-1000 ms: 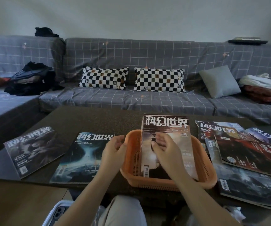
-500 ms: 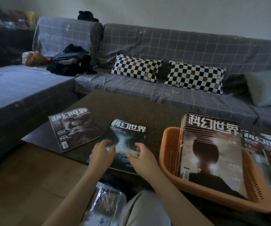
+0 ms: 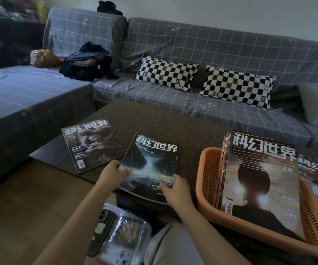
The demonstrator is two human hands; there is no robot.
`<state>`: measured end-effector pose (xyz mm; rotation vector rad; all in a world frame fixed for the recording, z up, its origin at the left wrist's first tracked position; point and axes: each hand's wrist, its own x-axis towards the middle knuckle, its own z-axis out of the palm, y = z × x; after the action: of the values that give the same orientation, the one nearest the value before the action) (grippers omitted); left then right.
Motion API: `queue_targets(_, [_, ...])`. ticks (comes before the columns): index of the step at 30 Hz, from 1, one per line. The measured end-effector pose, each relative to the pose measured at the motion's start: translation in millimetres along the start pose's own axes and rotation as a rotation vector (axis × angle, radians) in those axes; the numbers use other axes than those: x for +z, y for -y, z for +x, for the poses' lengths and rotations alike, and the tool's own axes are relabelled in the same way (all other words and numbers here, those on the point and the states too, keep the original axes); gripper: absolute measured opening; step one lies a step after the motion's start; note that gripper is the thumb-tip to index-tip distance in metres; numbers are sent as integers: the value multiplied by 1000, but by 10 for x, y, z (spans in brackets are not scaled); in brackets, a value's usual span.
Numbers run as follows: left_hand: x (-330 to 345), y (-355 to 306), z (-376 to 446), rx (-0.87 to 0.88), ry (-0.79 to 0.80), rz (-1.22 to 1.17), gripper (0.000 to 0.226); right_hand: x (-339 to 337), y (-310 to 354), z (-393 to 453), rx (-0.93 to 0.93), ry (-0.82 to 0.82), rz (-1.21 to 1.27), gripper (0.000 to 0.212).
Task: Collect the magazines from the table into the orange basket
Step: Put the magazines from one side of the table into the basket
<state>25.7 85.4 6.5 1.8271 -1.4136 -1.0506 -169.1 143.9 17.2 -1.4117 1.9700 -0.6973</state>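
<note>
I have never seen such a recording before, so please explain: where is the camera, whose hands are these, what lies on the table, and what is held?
There is no machine here. A person wears one wide-angle camera on the head, looking forward and down, so the arms are their own. The left hand and right hand grip the near edge of a blue space magazine. Another grey magazine lies flat to its left on the dark table. To the right, an orange basket already contains a stack of magazines. More magazines lie beyond the basket.
</note>
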Motion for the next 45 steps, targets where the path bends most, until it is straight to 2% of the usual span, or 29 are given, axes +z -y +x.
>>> queue_targets(2, [-5, 27, -56, 57, -17, -96, 31, -8, -2, -17, 4, -7, 59, 50])
queue_targets(4, [-40, 39, -148, 107, -47, -221, 15, -12, 7, -49, 17, 8, 127, 59])
queue_targets(6, [-119, 30, -263, 131, -57, -341, 11, -19, 21, -87, 15, 33, 206, 60])
queue_targets(10, [-324, -59, -517, 185, -57, -565, 17, -89, 117, -203, -28, 58, 374, 44])
queue_targets(12, [-416, -133, -638, 223, -44, -640, 23, -160, 192, -265, -45, 61, 464, 42])
queue_targets(17, [-578, -350, -877, 306, -9, -608, 43, -473, 305, -421, -34, 17, 652, 44])
queue_targets(24, [-275, -793, -1134, 412, 69, -595, 36, -1050, 75, -630, -92, -51, 838, 47])
queue_targets(29, [243, -1119, -1257, 439, 127, -592, 24, -1507, -289, -704, -94, -188, 784, 48])
queue_targets(37, [1103, -1398, -1368, 385, 270, -540, 23, -1981, -961, -775, -55, -402, 637, 35])
queue_targets(39, [1284, -1425, -1380, 393, 285, -491, 25, -2064, -1110, -770, -37, -456, 512, 38])
queue_targets(42, [1531, -1452, -1380, 445, 302, -412, 25, -2147, -1292, -726, 16, -437, 466, 43])
queue_targets(45, [1731, -1456, -1380, 468, 179, -145, 9, -2186, -1408, -686, 40, -442, 349, 40])
